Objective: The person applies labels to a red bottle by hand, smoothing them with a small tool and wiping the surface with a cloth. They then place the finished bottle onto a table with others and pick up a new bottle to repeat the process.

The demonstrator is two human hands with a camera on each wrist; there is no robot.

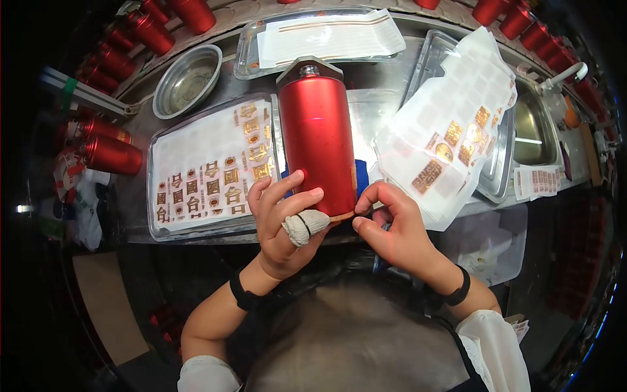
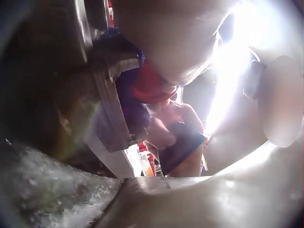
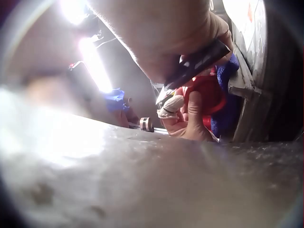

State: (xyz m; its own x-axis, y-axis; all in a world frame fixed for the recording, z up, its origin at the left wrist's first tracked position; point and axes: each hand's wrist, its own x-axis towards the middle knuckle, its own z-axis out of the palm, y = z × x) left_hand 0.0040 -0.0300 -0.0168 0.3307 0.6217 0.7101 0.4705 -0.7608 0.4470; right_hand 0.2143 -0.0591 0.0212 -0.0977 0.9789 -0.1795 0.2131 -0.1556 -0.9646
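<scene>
Red bottle laid down, 2 hands at its base

From my remote seat I see the red bottle lying at the middle of the bench, neck pointing away from the person, base toward them. A grey support sits by the neck and blue cloth shows under the body, I'd judge to stop it rolling and spare its finish. The left hand grips the base end, probably to steady it; 1 of its fingers wears a pale wrap, perhaps as protection. The right hand is closed around a dark-handled tool whose pale tip points toward the base; whether that is a blade I can't be sure. Label sheets flank the bottle, 1 sheet to the left and a loose pile to the right, likely for easy reach.

The bottle itself is a smooth, satiny red with a bright streak down its body, a clear neck, and a thin golden strip along the base edge.
</scene>
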